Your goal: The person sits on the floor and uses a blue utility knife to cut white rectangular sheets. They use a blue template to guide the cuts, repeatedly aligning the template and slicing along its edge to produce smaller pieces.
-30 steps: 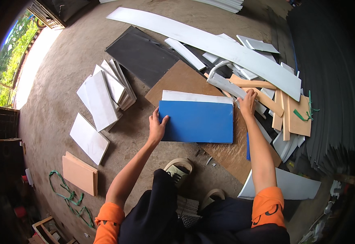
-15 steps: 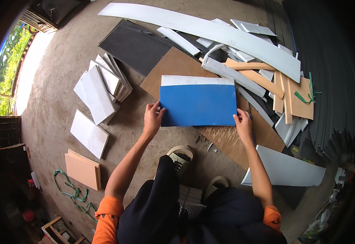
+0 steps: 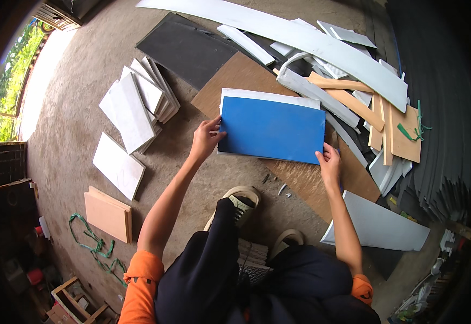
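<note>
A blue rectangular sheet (image 3: 273,129) lies over a white sheet (image 3: 268,95), whose far edge shows beyond it. My left hand (image 3: 207,139) grips the blue sheet's left edge, thumb on top and fingers at the side. At its lower right corner my right hand (image 3: 330,163) is closed on the edge in the same way. Beneath the sheets is a brown board (image 3: 295,181), set at a slant on the floor. Whether the white sheet is also in my grip I cannot tell.
White panels (image 3: 130,113) are stacked at left, near tan boards (image 3: 107,215) and green twine (image 3: 92,240). White and tan offcuts (image 3: 354,108) are heaped at right, under a long white strip (image 3: 300,40). A black sheet (image 3: 187,48) lies beyond. A white piece (image 3: 378,221) is beside my right forearm.
The blue sheet has tilted slightly, its right end now nearer to me than its left. Both hands have kept hold. The whole view has shifted a little.
</note>
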`<state>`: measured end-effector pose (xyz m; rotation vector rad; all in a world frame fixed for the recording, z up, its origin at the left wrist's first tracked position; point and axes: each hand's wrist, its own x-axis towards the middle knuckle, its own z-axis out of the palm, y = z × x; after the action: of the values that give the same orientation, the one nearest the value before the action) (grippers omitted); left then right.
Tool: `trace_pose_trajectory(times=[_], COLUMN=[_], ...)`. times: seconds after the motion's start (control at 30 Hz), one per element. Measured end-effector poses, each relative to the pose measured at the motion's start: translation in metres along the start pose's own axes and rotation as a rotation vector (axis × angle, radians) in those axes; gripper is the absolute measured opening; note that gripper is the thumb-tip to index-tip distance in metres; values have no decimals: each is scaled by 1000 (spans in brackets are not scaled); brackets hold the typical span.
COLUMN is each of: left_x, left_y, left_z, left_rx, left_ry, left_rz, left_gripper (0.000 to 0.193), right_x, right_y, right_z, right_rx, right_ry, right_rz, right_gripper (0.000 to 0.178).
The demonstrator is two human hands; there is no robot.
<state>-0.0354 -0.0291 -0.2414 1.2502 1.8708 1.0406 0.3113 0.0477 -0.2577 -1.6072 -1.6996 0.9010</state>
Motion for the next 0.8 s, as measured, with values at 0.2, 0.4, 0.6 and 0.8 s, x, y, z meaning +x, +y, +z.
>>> trace_pose_trajectory(times=[0.2,0.4,0.6,0.8], left_x=[-5,-8,-7,-6], left_y=[2,5,6,5], left_z=[1,-1,-2,-1], left_rx=[117,129,172,182], left_ry=[23,21,10,17], left_rz=[17,-27,-40,-37], left_gripper=[50,50,51,50], right_x=[-2,-3,-3,9], right_y=[0,-9,-15,-3], right_z=[0,0,-2,-7], right_rx=[-22,-66,-85,-36], right_ry=[-10,-29,-49,-109], right_rz=[-1,17,28,70], right_gripper=[34,34,33,29])
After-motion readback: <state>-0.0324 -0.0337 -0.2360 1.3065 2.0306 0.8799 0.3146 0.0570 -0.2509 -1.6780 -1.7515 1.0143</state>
